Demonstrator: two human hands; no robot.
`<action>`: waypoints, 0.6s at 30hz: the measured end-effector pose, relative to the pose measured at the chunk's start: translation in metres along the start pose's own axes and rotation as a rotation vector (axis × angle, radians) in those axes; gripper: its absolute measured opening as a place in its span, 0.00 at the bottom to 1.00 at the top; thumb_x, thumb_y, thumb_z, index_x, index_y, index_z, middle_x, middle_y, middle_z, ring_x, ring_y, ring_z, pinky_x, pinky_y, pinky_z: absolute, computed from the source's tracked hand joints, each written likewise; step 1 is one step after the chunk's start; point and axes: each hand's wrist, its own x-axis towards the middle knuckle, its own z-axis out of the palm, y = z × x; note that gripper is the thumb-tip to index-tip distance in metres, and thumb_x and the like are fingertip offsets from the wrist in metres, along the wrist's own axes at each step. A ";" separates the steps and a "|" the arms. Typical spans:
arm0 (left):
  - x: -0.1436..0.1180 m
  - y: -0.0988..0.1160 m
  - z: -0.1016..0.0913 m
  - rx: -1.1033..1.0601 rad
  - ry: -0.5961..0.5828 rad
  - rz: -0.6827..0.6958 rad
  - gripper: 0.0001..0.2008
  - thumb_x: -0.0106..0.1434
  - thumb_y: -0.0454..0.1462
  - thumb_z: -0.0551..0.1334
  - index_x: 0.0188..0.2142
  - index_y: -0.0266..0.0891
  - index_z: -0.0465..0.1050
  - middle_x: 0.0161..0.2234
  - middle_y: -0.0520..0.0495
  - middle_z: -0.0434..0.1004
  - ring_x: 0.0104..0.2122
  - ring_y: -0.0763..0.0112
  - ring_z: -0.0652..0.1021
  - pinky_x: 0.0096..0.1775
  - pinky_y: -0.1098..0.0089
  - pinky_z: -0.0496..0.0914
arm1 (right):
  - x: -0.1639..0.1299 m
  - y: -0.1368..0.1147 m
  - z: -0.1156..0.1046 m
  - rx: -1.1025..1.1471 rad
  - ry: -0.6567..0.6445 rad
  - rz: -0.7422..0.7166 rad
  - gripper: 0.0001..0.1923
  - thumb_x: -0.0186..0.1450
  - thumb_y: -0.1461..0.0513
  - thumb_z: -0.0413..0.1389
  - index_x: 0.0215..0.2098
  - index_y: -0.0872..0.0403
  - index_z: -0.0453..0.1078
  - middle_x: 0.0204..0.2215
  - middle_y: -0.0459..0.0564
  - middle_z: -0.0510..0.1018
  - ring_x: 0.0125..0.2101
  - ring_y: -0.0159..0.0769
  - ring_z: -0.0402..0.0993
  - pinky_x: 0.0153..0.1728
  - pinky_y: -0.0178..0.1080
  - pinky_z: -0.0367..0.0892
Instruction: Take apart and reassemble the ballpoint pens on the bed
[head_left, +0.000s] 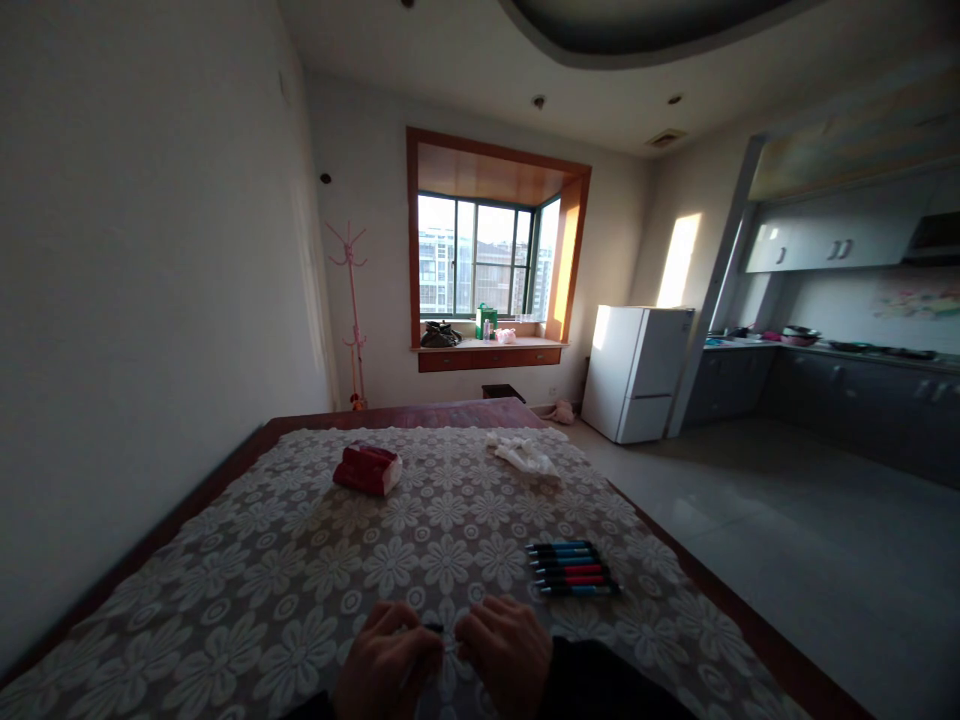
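Near the front of the table my left hand (386, 660) is closed, and the short end of a dark, slim thing (433, 628) shows at its fingertips; its kind is hard to make out. Just to its right, a small gap away, my right hand (504, 645) is also closed, fingers bent and pinched together. Whatever lies inside it is hidden. Beyond my right hand, several pens (574, 568) lie side by side in a row, black with blue or red barrels, their tips pointing left.
A floral lace tablecloth (315, 600) covers the wooden table. Farther back on it are a red tissue pack (367, 470) and a crumpled white plastic bag (525, 460). A wall runs along the left. Past the table stand a pink coat rack (352, 300) and a white fridge (637, 370).
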 end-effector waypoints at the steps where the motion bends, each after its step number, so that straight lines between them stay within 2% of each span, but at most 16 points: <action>1: 0.000 0.000 0.000 0.007 0.008 -0.017 0.10 0.70 0.36 0.58 0.32 0.44 0.73 0.25 0.52 0.76 0.31 0.68 0.78 0.34 0.68 0.70 | 0.000 0.001 0.000 -0.007 0.005 -0.004 0.09 0.71 0.59 0.55 0.34 0.49 0.60 0.27 0.41 0.75 0.27 0.33 0.69 0.28 0.40 0.52; 5: 0.003 0.001 -0.001 -0.005 -0.002 0.020 0.10 0.72 0.35 0.56 0.34 0.44 0.73 0.25 0.52 0.77 0.32 0.68 0.78 0.34 0.68 0.70 | 0.001 0.004 -0.003 0.000 0.026 -0.040 0.10 0.71 0.59 0.57 0.34 0.50 0.62 0.26 0.41 0.75 0.27 0.32 0.69 0.28 0.39 0.52; 11: 0.007 0.002 -0.003 -0.013 -0.028 0.103 0.07 0.71 0.35 0.58 0.35 0.43 0.73 0.26 0.52 0.77 0.32 0.67 0.79 0.35 0.68 0.70 | 0.001 -0.002 -0.006 0.015 0.053 -0.087 0.08 0.72 0.61 0.54 0.33 0.50 0.63 0.25 0.41 0.74 0.26 0.32 0.68 0.27 0.39 0.51; 18: 0.009 0.005 -0.004 0.040 -0.005 0.154 0.07 0.69 0.33 0.59 0.33 0.43 0.72 0.23 0.54 0.75 0.28 0.69 0.77 0.33 0.67 0.68 | 0.000 -0.011 0.005 -0.034 0.151 -0.049 0.15 0.75 0.57 0.48 0.30 0.50 0.61 0.22 0.42 0.70 0.24 0.33 0.66 0.27 0.40 0.51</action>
